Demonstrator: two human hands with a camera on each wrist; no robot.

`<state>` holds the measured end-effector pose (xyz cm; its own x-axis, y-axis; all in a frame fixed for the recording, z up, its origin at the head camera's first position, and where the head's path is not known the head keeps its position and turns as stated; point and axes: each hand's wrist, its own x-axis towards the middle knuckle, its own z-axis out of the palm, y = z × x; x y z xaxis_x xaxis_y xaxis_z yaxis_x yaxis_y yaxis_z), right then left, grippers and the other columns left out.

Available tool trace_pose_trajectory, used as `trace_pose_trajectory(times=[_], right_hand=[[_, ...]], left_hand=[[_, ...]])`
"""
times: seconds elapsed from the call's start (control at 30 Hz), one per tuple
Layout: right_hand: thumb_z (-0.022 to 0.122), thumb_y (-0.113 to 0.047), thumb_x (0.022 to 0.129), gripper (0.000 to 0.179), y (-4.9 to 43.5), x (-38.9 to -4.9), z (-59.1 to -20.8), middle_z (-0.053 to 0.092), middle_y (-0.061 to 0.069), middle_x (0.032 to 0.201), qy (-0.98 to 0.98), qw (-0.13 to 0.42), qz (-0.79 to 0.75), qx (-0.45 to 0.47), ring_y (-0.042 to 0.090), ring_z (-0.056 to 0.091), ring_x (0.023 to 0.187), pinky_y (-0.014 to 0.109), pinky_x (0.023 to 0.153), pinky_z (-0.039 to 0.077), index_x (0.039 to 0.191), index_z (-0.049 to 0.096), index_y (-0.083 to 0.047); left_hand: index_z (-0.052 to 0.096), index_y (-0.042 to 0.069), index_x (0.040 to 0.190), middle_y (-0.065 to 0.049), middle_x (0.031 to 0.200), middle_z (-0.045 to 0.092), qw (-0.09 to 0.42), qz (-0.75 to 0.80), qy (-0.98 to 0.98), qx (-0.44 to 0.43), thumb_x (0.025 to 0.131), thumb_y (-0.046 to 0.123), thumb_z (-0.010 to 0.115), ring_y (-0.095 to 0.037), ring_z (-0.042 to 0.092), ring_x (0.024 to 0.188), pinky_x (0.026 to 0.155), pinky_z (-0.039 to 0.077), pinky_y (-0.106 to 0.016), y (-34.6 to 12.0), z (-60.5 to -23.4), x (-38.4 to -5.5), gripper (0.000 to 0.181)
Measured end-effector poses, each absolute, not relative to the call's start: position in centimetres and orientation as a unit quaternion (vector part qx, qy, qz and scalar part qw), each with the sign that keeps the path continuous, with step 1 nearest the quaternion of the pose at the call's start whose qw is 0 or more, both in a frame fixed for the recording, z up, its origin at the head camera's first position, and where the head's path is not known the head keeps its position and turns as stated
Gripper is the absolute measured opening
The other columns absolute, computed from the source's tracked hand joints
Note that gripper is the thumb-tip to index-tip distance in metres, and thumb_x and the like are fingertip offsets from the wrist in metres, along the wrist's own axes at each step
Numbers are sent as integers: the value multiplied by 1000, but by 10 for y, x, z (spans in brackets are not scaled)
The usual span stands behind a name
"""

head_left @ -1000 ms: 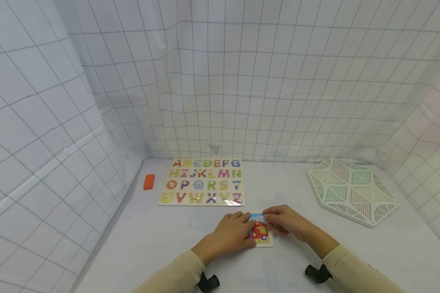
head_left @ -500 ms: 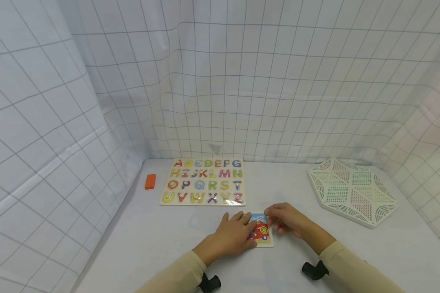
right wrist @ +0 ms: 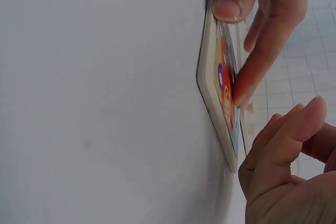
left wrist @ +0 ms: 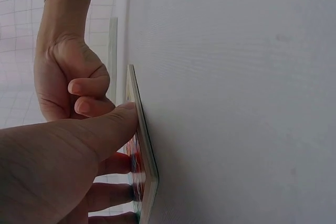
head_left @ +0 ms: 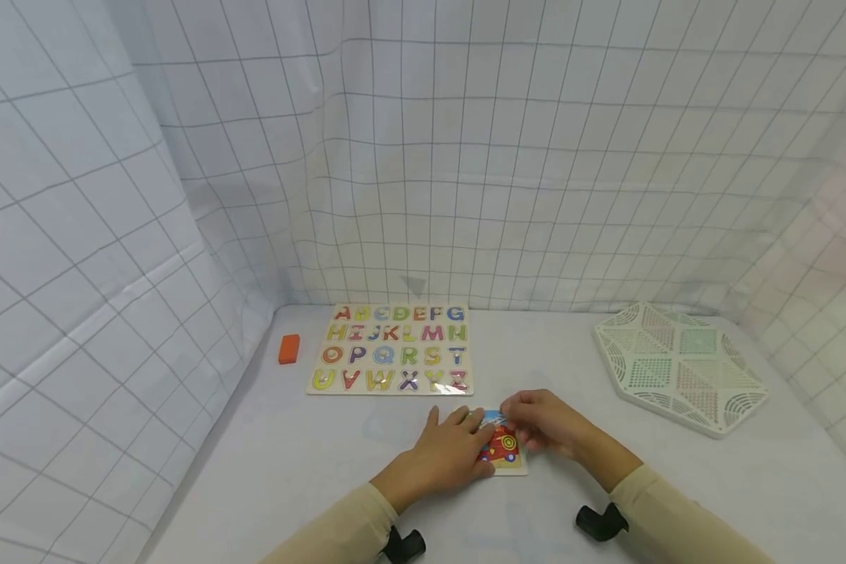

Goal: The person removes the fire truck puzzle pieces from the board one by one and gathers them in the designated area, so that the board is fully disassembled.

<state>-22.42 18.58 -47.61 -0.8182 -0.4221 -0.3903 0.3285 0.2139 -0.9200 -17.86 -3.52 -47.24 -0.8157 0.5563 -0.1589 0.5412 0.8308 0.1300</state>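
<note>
A small picture puzzle with a red vehicle on it lies on the white table. My left hand rests over its left side with fingers spread, and in the left wrist view the thumb sits along the board's near edge. At the puzzle's upper right corner is my right hand, its fingers bent and its fingertips overlapping the picture's top edge. In the right wrist view my left index finger touches the picture, while the right hand has its lower fingers curled. I cannot tell whether the right fingertips pinch anything.
An alphabet board of coloured letters lies behind the puzzle. Left of it is an orange block. A white perforated hexagonal plate lies at the right. Gridded white curtain surrounds the table at the back and sides.
My right hand first drew slightly up and off the puzzle's corner, then came back left over its top edge. My left hand has stayed on the puzzle, its index finger spread a little more.
</note>
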Motion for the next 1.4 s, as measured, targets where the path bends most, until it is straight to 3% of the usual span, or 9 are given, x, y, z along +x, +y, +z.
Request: trace_pose_trajectory(times=[0.13,0.33,0.63,1.13,1.4], right_hand=[[60,-23,101,41,190,-224,-475,61,4,83,741,267,-616,-10,9,50,56,18,50,47,130,57,5],[61,-22,101,42,194,-217,-478,61,6,83,747,283,-602,-22,10,51,53,19,51,49,134,57,4],[60,-19,100,47,186,-208,-472,61,8,83,792,255,-554,-38,12,49,52,22,48,48,140,55,6],[61,-12,97,28,180,-221,-472,63,5,80,717,299,-628,-32,10,58,64,18,52,50,115,60,9],[62,-10,96,25,175,-226,-471,62,11,88,789,222,-572,-8,17,56,65,24,51,49,117,60,2]], left_hand=[[50,27,152,-1,161,42,99,45,952,286,96,56,63,-28,36,149,115,28,-67,-34,-473,-178,64],[50,27,152,-1,160,43,99,36,952,286,96,55,63,-28,36,149,115,29,-67,-35,-472,-178,64],[50,26,152,-1,161,42,97,39,952,289,96,55,63,-28,36,149,115,29,-67,-33,-472,-178,64],[51,25,151,-2,160,43,95,33,952,290,96,56,63,-28,37,149,114,30,-68,-35,-474,-178,64],[51,26,151,-1,161,42,95,31,952,289,96,56,62,-27,37,149,114,30,-68,-36,-474,-178,64]])
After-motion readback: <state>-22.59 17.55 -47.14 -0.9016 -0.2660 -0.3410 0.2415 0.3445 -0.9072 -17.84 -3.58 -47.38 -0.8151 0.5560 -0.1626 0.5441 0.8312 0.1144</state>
